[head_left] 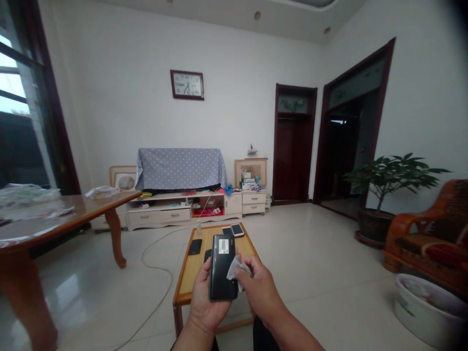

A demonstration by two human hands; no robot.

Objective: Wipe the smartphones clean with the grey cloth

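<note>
A black smartphone [221, 275] with a white label on its back is held upright in my left hand [204, 302], whose fingers wrap round its lower part. My right hand [260, 285] pinches a crumpled white wipe [236, 268] against the phone's right side. Below them stands a small wooden table [185, 285]. On it lie a black phone [195, 247] at the left and a phone with a white edge [237, 230] at the back. Another phone [226, 230] sits beside that one. A dark object [207, 255] is partly hidden behind the held phone.
A small clear bottle [199, 227] stands at the table's back left corner. A cable [170, 278] runs over the floor on the left. The larger wooden table [120, 199] is further left. To the right are a white tub [420, 312], a potted plant [376, 222] and a wooden armchair [405, 229].
</note>
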